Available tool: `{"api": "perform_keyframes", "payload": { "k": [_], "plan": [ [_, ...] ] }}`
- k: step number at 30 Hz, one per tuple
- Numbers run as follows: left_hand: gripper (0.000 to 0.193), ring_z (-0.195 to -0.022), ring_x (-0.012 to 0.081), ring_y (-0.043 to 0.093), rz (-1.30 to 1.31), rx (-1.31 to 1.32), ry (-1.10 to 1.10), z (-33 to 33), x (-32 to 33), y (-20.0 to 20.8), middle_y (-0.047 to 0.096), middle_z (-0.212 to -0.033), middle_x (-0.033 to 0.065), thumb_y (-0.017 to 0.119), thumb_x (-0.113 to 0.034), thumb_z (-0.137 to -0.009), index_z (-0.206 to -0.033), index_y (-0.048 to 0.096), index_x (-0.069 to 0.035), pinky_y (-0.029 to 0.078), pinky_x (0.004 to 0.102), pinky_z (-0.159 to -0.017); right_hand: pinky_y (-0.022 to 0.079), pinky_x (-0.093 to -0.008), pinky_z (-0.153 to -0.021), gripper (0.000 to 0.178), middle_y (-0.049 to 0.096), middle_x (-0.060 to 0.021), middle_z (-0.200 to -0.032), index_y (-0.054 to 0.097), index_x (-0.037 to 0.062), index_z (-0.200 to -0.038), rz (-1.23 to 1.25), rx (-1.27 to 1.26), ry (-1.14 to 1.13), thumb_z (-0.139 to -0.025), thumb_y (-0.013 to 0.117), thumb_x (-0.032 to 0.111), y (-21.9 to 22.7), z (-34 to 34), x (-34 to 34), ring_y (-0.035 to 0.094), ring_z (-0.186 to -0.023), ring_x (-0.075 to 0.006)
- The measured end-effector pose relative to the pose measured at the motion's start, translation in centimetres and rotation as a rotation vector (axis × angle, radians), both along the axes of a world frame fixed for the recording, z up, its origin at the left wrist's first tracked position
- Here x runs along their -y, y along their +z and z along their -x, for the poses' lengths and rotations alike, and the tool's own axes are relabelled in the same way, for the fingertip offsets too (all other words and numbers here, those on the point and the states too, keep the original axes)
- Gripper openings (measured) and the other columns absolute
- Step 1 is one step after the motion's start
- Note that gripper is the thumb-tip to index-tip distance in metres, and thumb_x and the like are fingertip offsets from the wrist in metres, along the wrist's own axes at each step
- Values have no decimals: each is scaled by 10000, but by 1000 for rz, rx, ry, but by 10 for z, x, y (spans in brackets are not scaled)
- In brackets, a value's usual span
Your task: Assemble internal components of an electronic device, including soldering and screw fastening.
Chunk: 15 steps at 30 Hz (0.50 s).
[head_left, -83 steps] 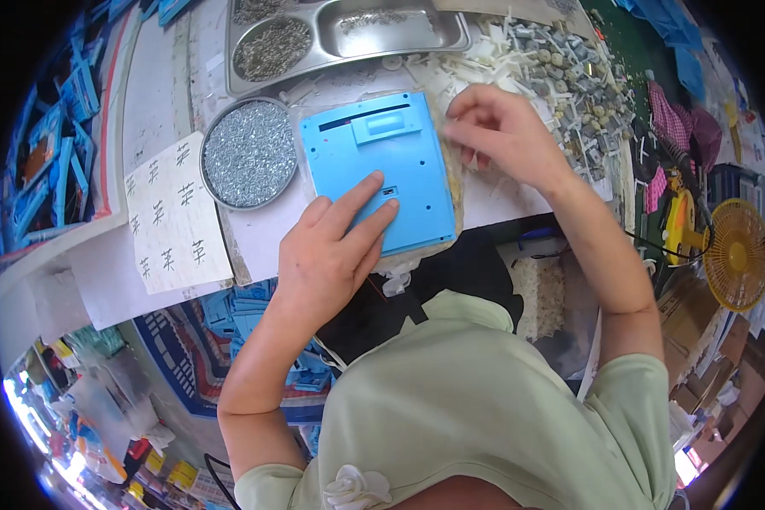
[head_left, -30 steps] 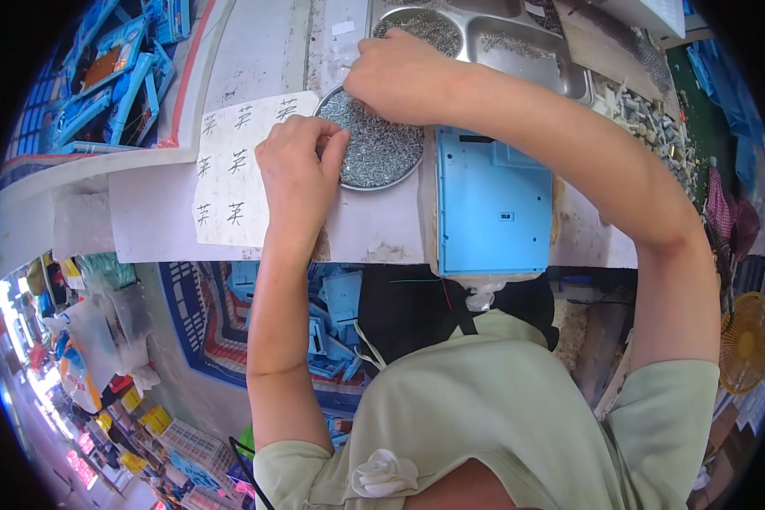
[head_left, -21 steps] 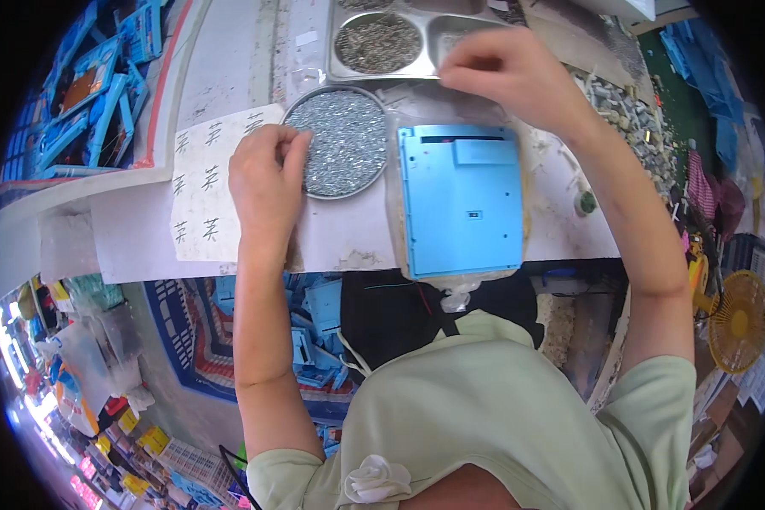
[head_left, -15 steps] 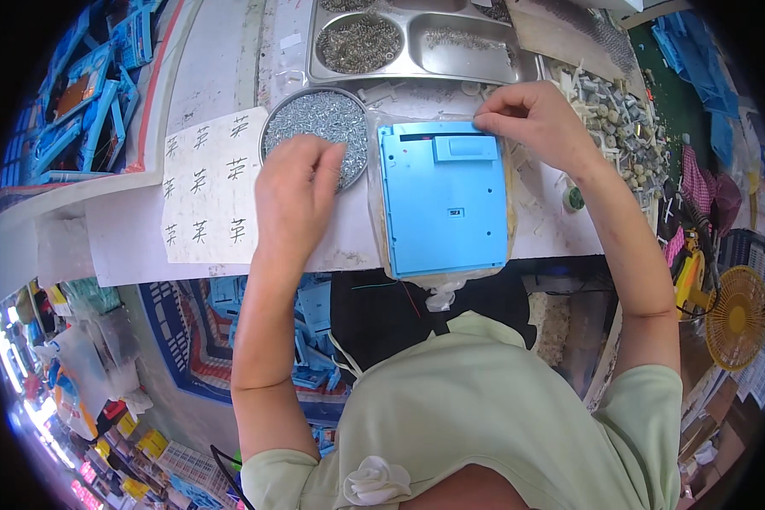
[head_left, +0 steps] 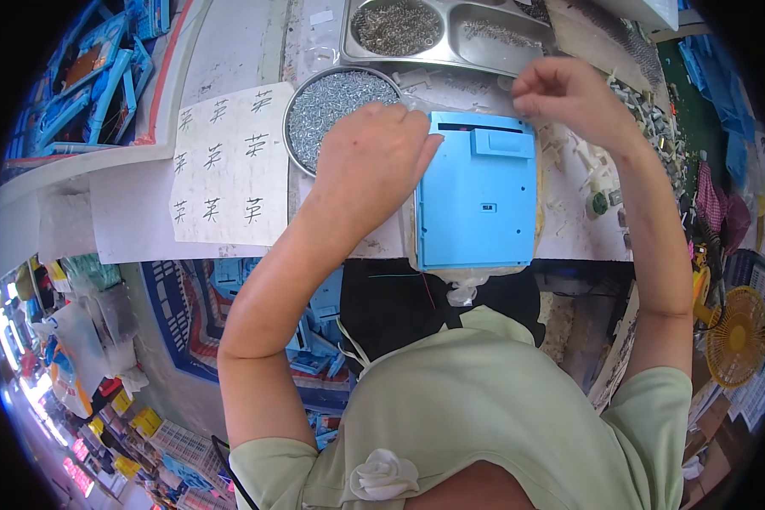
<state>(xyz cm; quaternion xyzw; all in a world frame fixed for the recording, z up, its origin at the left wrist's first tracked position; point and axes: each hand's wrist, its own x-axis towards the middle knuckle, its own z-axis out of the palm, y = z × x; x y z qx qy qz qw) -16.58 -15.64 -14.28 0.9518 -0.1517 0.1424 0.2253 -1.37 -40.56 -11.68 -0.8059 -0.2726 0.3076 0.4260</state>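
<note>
A light blue plastic housing (head_left: 476, 200), flat and nearly square with a raised block near its top, lies on a plastic-wrapped pad at the table's front edge. My left hand (head_left: 374, 157) is at its upper left edge, fingers curled and thumb pressed in; whatever they hold is hidden. Just behind that hand stands a round metal dish (head_left: 336, 102) full of small silvery screws. Beyond the housing's upper right corner, my right hand (head_left: 578, 106) hovers with fingers bent together in a pinch. Anything between those fingertips is too small to make out.
A steel tray (head_left: 459, 34) with compartments of small metal parts stands at the back. Loose small parts (head_left: 654, 127) are heaped at right. Handwritten paper (head_left: 229, 170) lies left of the dish. Blue housings (head_left: 85, 85) fill a bin at far left. A yellow fan (head_left: 737, 336) stands right.
My left hand has moved right, from beside the screw dish to the housing's upper left edge. My right hand has lifted off the housing's upper right corner. The whole view has shifted slightly.
</note>
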Motion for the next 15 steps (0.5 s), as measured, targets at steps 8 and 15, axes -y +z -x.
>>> {"api": "perform_keyframes", "payload": {
  "k": [8, 15],
  "plan": [
    [222, -771, 275, 661, -28, 114, 61, 1, 6, -10, 640, -760, 78, 778, -250, -840, -778, 647, -82, 551, 402, -647, 558, -469, -794, 193, 753, -194, -929, 773, 17, -934, 155, 628, 502, -825, 671, 140, 12, 5, -150, 718, -878, -343],
    [273, -719, 331, 662, 183, -50, 164, 7, 12, -16, 643, -719, 121, 742, -277, -884, -745, 653, -60, 529, 454, -636, 579, -486, -775, 196, 755, -189, -872, 787, 11, -857, 110, 1181, 728, -815, 653, 149, -39, -1, -207, 732, -862, -362]
  ]
}}
